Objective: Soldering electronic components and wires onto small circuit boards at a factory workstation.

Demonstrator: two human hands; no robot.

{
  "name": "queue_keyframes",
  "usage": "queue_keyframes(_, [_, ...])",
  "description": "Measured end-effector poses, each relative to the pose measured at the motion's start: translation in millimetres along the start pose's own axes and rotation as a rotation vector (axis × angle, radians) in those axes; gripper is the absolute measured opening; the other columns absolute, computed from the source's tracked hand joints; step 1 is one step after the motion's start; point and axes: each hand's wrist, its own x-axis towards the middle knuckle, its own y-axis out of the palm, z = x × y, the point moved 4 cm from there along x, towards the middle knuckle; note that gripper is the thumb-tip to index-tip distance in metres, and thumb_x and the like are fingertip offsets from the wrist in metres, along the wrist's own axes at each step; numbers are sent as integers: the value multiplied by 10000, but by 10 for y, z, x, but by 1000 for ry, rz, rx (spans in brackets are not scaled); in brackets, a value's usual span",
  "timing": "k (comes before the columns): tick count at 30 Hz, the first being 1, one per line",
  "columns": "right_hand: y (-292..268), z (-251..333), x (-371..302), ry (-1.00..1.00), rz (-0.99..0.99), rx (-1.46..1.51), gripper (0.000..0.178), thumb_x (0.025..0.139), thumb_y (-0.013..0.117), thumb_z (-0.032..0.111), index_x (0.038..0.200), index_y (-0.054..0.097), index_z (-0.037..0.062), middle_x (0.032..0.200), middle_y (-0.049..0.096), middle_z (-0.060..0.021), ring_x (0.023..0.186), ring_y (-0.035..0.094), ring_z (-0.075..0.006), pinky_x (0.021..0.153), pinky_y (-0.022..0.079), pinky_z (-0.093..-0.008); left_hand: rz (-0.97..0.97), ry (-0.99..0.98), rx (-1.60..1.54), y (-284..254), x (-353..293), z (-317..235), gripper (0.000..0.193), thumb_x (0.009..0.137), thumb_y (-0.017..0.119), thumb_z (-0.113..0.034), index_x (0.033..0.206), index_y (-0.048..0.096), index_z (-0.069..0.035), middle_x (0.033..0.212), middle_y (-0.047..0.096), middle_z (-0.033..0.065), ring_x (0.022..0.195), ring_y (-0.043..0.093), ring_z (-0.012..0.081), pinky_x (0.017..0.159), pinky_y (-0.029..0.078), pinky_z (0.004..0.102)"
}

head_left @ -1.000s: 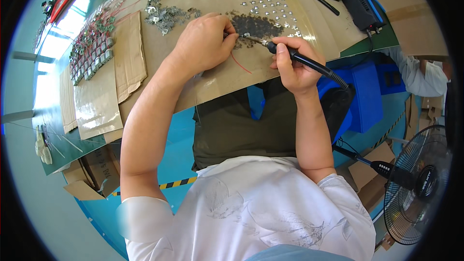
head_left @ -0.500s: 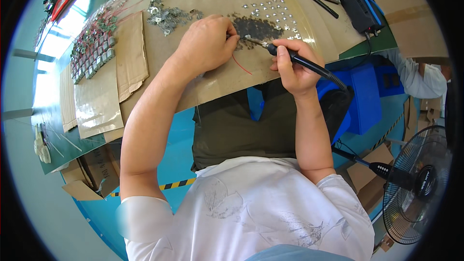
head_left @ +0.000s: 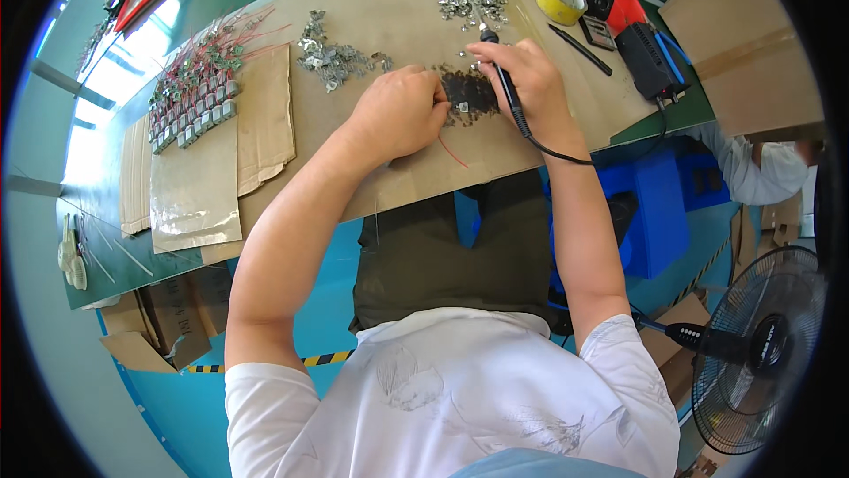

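My right hand (head_left: pixel 533 89) grips a black-handled soldering iron (head_left: pixel 506 82) like a pen. Its tip points away from me, at the near edge of a pile of small shiny metal pieces (head_left: pixel 473 2). My left hand (head_left: pixel 400 113) rests on the cardboard with fingertips pinched together. A thin red wire (head_left: pixel 454 152) trails from under those fingers toward me; what else they hold is hidden. Just right of the fingertips, a small metal piece (head_left: pixel 462 107) lies on a dark scorched patch (head_left: pixel 471 89) of the cardboard.
At left stand rows of small motors (head_left: pixel 195 115) with red wires, by cardboard sheets (head_left: pixel 196 195). Grey metal bits (head_left: pixel 332 62) lie mid-table. Right are yellow tape (head_left: pixel 562 0), a black pen (head_left: pixel 579 49) and a black box (head_left: pixel 650 61) with a cable. A fan (head_left: pixel 761 345) stands lower right.
My right hand has carried the soldering iron away from my left fingertips to the shiny pile, its tip now turned away from me. My left hand stays pinched by the dark patch. The view has shifted.
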Motion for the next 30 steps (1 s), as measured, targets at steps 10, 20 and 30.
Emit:
queue_keyframes(10, [-23, 253, -82, -47, 44, -54, 328, 842, 745, 23, 1153, 728, 125, 861, 706, -66, 819, 624, -286, 727, 528, -390, -11, 22, 23, -3, -8, 5, 189, 886, 711, -198, 928, 728, -14, 955, 717, 188, 929, 690, 394, 858, 546, 476])
queue_keyframes(20, [-127, 296, -254, -38, -160, 103, 408, 752, 756, -106, 1107, 749, 95, 875, 722, -83, 743, 631, -277, 687, 527, -372, -17, 8, -6, -17, -10, -19, 187, 882, 722, -186, 937, 725, -8, 957, 714, 188, 923, 688, 394, 849, 541, 473])
queue_keyframes(30, [-140, 355, -331, -36, -71, 71, 405, 734, 770, -104, 1095, 747, 79, 859, 726, -79, 724, 621, -273, 670, 514, -361, -16, 23, -15, 1, -10, -2, 177, 880, 728, -175, 932, 724, -6, 943, 714, 189, 920, 689, 384, 836, 542, 463])
